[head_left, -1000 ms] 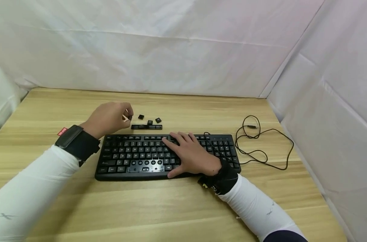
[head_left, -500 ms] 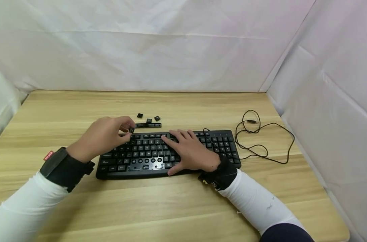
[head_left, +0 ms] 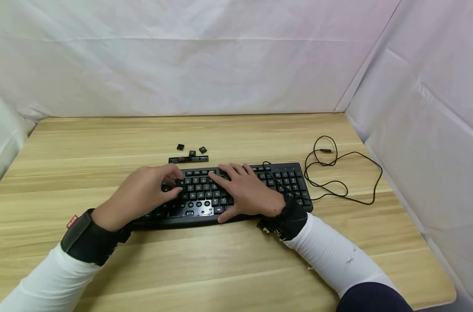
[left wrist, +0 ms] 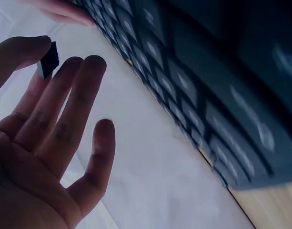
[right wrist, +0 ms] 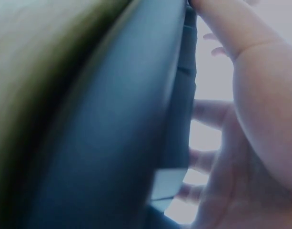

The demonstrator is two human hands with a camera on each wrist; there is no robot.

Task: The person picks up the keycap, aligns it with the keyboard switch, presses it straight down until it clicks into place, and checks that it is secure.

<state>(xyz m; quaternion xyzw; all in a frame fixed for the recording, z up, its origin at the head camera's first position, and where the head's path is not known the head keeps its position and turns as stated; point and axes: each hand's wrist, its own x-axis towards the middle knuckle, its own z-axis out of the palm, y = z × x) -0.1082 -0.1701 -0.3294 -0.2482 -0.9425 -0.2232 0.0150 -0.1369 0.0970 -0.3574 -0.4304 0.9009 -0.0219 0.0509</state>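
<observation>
A black keyboard [head_left: 285,184] lies on the wooden table. My left hand [head_left: 139,195] is over its left part and pinches a small black keycap [left wrist: 49,61] between thumb and index finger; the other fingers stay apart from it in the left wrist view. My right hand [head_left: 252,197] rests on the keyboard right of its middle, fingers spread, thumb at the front edge. A shiny bare strip [head_left: 197,209] shows where the space bar sits. Behind the keyboard lie a long black space bar [head_left: 188,159] and loose keycaps [head_left: 203,149]. My left hand hides the keyboard's left keys.
The keyboard's black cable [head_left: 345,196] runs in loose loops to the right, with its USB plug [head_left: 325,151] among them. White cloth [head_left: 189,78] hangs behind the table and along its right side. Bare wood [head_left: 221,264] shows in front of the keyboard.
My left hand has moved from beside the loose parts, down and toward me, onto the keyboard's left part with the keycap. My right hand stays on the keyboard.
</observation>
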